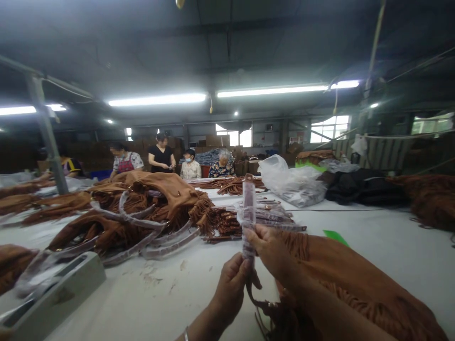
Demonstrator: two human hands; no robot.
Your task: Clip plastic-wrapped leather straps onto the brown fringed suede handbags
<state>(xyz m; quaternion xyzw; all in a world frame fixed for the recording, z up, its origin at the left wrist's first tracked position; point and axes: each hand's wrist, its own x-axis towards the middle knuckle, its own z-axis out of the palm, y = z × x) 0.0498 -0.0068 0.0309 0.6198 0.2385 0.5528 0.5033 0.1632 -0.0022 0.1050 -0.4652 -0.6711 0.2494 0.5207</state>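
A brown strap (249, 203) covered in clear plastic film stands upright before me. My left hand (232, 279) is closed around its lower part. Higher up, my right hand (266, 244) pinches the strap and its film between thumb and fingers. Below my hands the strap curves down toward a brown fringed bag (337, 260), which lies on the white table (152, 303) under my right forearm. Part of the bag is hidden by that arm.
Brown fringed bags with film-wrapped handles (159, 194) are heaped at left. Straps (227, 222) lie bundled behind my hands. A grey dispenser-like box (71, 293) sits front left. White plastic bags (291, 182) and dark cloth (366, 187) are at right. Several people (161, 156) are across the table.
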